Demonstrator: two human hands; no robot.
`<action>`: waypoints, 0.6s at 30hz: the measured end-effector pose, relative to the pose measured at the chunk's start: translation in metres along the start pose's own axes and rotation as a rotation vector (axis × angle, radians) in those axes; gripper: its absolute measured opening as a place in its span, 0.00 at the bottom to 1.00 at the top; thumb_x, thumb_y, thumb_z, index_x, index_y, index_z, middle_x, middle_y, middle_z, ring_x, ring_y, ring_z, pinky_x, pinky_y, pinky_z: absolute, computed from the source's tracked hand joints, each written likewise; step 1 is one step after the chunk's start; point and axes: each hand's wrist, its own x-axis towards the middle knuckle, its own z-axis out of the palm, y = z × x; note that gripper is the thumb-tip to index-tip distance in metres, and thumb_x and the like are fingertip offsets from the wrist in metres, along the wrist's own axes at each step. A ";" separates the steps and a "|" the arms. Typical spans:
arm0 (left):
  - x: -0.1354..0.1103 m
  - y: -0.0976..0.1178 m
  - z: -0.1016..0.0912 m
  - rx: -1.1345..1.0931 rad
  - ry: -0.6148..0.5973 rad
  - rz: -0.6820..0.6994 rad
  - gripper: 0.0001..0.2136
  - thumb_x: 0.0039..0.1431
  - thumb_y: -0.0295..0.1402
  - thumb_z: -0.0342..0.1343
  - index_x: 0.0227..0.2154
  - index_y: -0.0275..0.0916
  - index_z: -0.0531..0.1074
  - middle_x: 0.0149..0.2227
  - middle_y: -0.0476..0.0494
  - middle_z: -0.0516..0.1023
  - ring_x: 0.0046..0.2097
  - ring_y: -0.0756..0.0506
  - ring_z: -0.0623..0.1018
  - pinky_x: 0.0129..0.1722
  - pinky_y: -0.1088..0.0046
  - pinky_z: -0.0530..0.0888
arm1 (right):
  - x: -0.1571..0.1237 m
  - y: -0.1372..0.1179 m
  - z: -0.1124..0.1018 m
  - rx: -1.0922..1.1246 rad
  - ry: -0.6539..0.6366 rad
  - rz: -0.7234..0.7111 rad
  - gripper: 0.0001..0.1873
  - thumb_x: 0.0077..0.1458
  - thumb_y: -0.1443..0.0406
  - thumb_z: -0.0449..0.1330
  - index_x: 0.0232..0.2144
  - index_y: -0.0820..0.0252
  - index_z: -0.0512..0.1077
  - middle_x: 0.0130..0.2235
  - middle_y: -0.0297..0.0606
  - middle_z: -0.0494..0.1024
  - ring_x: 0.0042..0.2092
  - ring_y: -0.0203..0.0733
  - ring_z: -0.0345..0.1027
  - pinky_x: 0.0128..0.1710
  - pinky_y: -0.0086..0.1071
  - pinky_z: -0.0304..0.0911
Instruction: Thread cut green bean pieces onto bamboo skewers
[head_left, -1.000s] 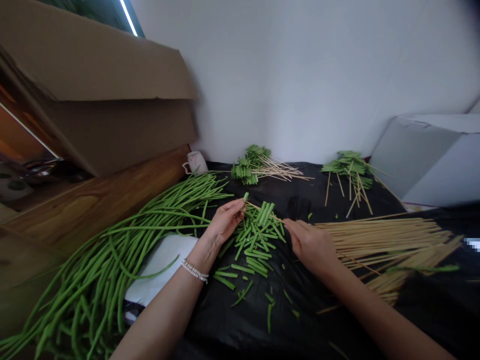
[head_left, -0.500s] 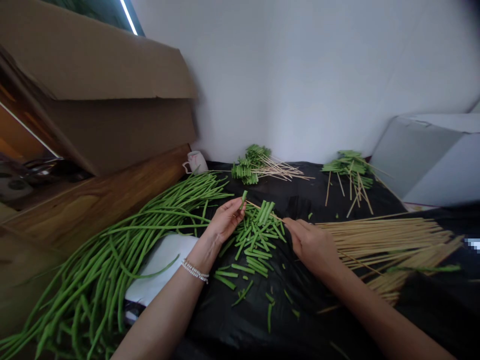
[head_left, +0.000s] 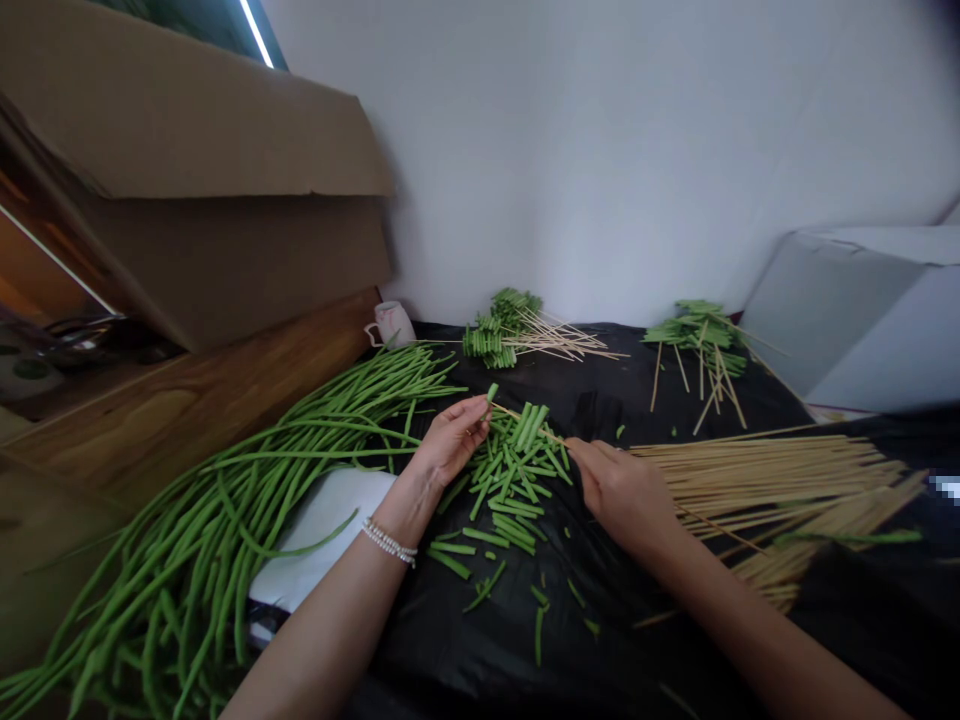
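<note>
In the middle of the head view, my left hand pinches a short piece of green bean between thumb and fingers. The bean piece meets the tip of a thin bamboo skewer; whether the tip has pierced it I cannot tell. My right hand is closed around the skewer farther along. A few bean pieces sit side by side across the skewer between my hands. Below them lies a loose heap of cut bean pieces on black plastic sheeting.
Long uncut beans spread across the left. Loose bamboo skewers lie at right. Filled bean skewers stand in piles at back centre and back right. A white mug, a cardboard box and a white box border the area.
The bean piece in my left hand has tilted slightly and shifted a little to the right and down at the skewer tip. Both hands stay almost in place.
</note>
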 end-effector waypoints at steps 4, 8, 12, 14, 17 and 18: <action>0.000 0.001 0.000 0.009 0.028 -0.006 0.06 0.47 0.19 0.64 0.30 0.29 0.78 0.27 0.45 0.78 0.28 0.54 0.75 0.29 0.82 0.72 | -0.001 -0.001 0.001 -0.010 0.001 -0.008 0.15 0.61 0.69 0.48 0.43 0.60 0.74 0.30 0.34 0.76 0.28 0.36 0.67 0.28 0.31 0.52; 0.002 -0.001 -0.004 0.008 -0.007 -0.035 0.06 0.47 0.19 0.64 0.30 0.30 0.78 0.28 0.45 0.78 0.28 0.54 0.75 0.29 0.82 0.73 | -0.002 -0.002 0.003 0.024 -0.008 0.003 0.15 0.62 0.69 0.47 0.41 0.59 0.74 0.30 0.34 0.76 0.29 0.36 0.68 0.28 0.30 0.53; 0.003 -0.002 -0.006 -0.005 -0.049 -0.071 0.06 0.49 0.19 0.63 0.31 0.30 0.77 0.28 0.46 0.77 0.28 0.54 0.75 0.28 0.82 0.73 | -0.003 -0.003 0.005 0.047 -0.031 0.004 0.15 0.61 0.70 0.47 0.41 0.59 0.74 0.32 0.36 0.77 0.31 0.35 0.69 0.30 0.29 0.54; 0.002 -0.002 -0.004 -0.005 -0.016 -0.070 0.05 0.50 0.18 0.62 0.31 0.30 0.77 0.28 0.46 0.77 0.27 0.55 0.75 0.27 0.83 0.73 | -0.003 -0.003 0.006 0.044 -0.028 0.002 0.15 0.61 0.70 0.47 0.41 0.59 0.73 0.31 0.35 0.77 0.31 0.35 0.68 0.30 0.29 0.54; 0.001 -0.001 -0.002 -0.009 0.013 -0.087 0.05 0.50 0.18 0.61 0.30 0.31 0.76 0.27 0.47 0.77 0.27 0.55 0.75 0.26 0.83 0.73 | -0.003 -0.003 0.006 0.037 -0.018 -0.005 0.15 0.62 0.69 0.47 0.41 0.59 0.73 0.30 0.34 0.76 0.30 0.35 0.68 0.29 0.29 0.53; 0.001 0.000 -0.002 -0.009 0.007 -0.098 0.05 0.50 0.18 0.61 0.30 0.31 0.75 0.27 0.47 0.76 0.27 0.55 0.75 0.26 0.83 0.73 | -0.003 -0.003 0.006 0.036 -0.016 -0.005 0.15 0.62 0.69 0.47 0.42 0.59 0.73 0.30 0.34 0.76 0.30 0.35 0.68 0.29 0.29 0.53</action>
